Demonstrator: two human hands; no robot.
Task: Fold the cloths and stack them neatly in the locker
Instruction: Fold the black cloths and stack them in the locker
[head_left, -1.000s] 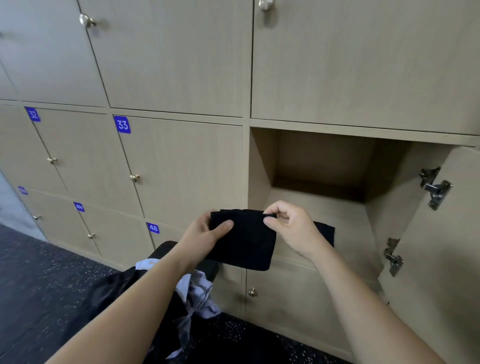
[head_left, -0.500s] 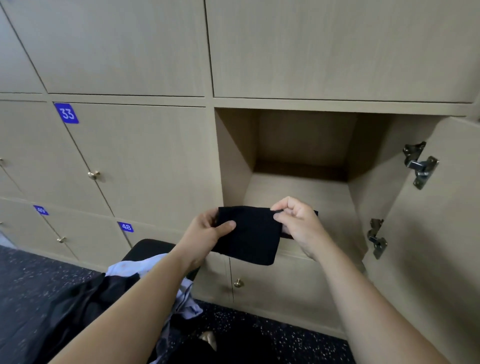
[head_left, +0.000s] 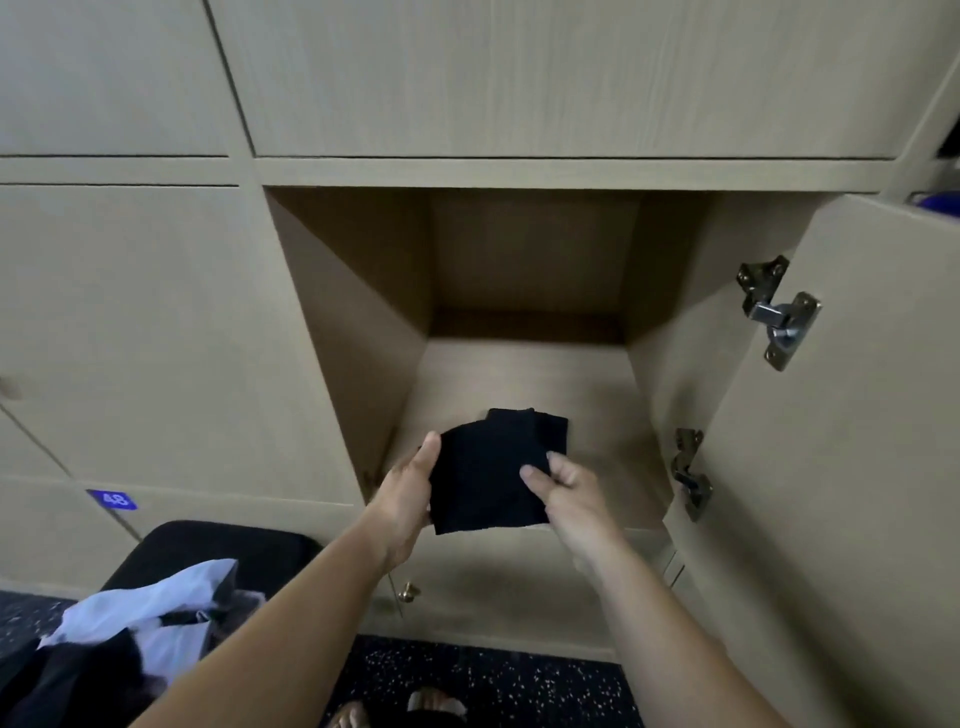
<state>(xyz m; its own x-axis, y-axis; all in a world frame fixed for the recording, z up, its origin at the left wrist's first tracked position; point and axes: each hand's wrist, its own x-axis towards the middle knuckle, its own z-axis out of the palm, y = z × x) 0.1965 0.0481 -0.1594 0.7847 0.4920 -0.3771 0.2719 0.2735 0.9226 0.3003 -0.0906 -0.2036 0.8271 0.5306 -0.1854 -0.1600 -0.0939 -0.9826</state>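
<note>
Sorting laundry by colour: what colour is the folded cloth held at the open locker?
The folded cloth is plain black, clearest in the head view.

Left hand (head_left: 402, 501): is gripping the black cloth (head_left: 483, 478) at one edge, thumb lying on top.
Right hand (head_left: 569, 493): is pinching the opposite edge.
Arms (head_left: 291, 618): both are stretching forward, bare.

Head view, down into open locker (head_left: 524, 374)

Locker room or changing area, a wall of pale wood-grain locker doors (head_left: 156, 322) with small brass knobs (head_left: 409, 591), a blue number tag (head_left: 113, 500) reading 48, one open locker (head_left: 519, 374) with its door on metal hinges (head_left: 776, 312), dark speckled floor (head_left: 519, 680), a black padded seat (head_left: 223, 545) heaped with clothes (head_left: 145, 613).
</note>
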